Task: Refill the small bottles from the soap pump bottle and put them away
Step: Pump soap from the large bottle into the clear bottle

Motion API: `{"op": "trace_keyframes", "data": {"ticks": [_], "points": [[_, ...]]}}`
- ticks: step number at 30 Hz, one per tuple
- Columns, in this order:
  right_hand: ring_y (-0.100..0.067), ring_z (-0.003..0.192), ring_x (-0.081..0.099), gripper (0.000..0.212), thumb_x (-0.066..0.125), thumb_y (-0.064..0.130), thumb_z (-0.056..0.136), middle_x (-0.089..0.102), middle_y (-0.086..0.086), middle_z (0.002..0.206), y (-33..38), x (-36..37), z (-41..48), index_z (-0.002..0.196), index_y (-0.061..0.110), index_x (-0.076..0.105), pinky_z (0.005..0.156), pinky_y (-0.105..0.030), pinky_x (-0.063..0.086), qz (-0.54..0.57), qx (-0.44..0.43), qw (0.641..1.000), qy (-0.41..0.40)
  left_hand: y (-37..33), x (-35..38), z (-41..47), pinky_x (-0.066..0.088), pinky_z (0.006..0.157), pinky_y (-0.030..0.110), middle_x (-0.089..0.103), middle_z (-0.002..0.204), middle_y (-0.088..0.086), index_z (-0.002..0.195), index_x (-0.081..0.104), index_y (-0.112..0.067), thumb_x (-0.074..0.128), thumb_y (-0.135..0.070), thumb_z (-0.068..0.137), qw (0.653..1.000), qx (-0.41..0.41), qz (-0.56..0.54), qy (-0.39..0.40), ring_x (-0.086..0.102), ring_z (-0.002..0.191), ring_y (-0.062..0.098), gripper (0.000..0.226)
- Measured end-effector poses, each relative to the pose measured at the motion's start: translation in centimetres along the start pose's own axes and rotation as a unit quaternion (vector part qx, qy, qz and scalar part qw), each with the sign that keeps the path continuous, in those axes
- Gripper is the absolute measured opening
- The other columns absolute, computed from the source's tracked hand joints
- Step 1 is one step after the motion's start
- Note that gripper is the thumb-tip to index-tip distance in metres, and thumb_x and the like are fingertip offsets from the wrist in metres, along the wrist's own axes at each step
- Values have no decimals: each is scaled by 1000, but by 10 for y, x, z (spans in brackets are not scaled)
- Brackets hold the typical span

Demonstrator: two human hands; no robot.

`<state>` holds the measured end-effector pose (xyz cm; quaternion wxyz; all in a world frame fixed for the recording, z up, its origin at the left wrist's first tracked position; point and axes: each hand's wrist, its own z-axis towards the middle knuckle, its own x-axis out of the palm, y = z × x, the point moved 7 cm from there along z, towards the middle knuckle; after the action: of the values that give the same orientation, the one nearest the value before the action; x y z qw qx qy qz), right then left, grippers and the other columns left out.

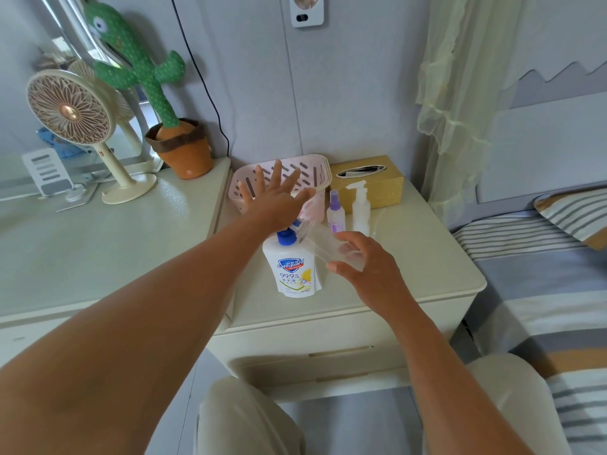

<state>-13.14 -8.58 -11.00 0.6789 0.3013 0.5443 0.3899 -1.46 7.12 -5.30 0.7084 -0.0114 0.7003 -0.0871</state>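
Sitting with knees [249,418] before a nightstand [417,264], a person tilts a clear bottle [328,246] in the right hand [368,269], thumb and fingers curled round its lower end. Its mouth meets the blue nozzle of the soap bottle [295,274], which stands mid-top. The left hand [274,197] bears down on the pump head with the palm, fingers straight and spread wide. Just behind stand a spray bottle [335,215] and a pump bottle [360,210], with a basket [317,169] to their left and a tissue box [377,190] at the wall. The narrow mouth is the risk: a hard stroke or slipped angle would likely spill soap, and the flat-palm press could tip the soap bottle. Bare top lies to the right, toward the bed [542,277]; the left edge runs near the soap bottle.
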Motion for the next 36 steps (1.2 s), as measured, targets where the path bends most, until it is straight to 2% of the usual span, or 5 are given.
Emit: {"op": "trace_keyframes", "data": {"ticks": [5,14,23,30,36], "points": [[-1,99,49,45,67,29,84,57,5,119,-6,7,0,126,28,51,73,-1,31,-1,11,1000,6,10,16,0,-17,108,60,-14,158,-6,149,7,-42,20,-61,95,999,-26,-42,5,-22,143,26,59],[0,96,49,43,66,29,84,58,9,114,1,3,0,124,29,51,74,-2,31,4,-3,1000,-9,7,1,5,-19,107,59,-16,158,-7,149,4,-43,17,-67,93,1000,-24,6,3,-22,143,26,63],[-4,100,51,42,66,28,84,57,4,117,-8,13,-2,124,29,51,74,-4,31,6,15,1000,-7,12,18,1,-18,106,62,-13,159,-5,150,8,-41,19,-61,96,999,-33,-37,13,-21,144,26,58],[1,102,47,41,58,29,91,56,11,121,-1,14,-3,130,26,45,74,3,29,13,-5,1000,22,6,5,2,-17,107,60,-13,159,-4,150,7,-39,17,-60,96,1000,-22,0,10,-21,144,26,59],[-11,114,47,48,52,27,94,53,9,125,-4,21,-3,139,30,35,92,-21,32,-9,-2,998,64,9,8,2,-17,106,62,-11,159,-4,150,10,-40,17,-59,97,1000,-26,-13,12,-19,144,26,57]]}}
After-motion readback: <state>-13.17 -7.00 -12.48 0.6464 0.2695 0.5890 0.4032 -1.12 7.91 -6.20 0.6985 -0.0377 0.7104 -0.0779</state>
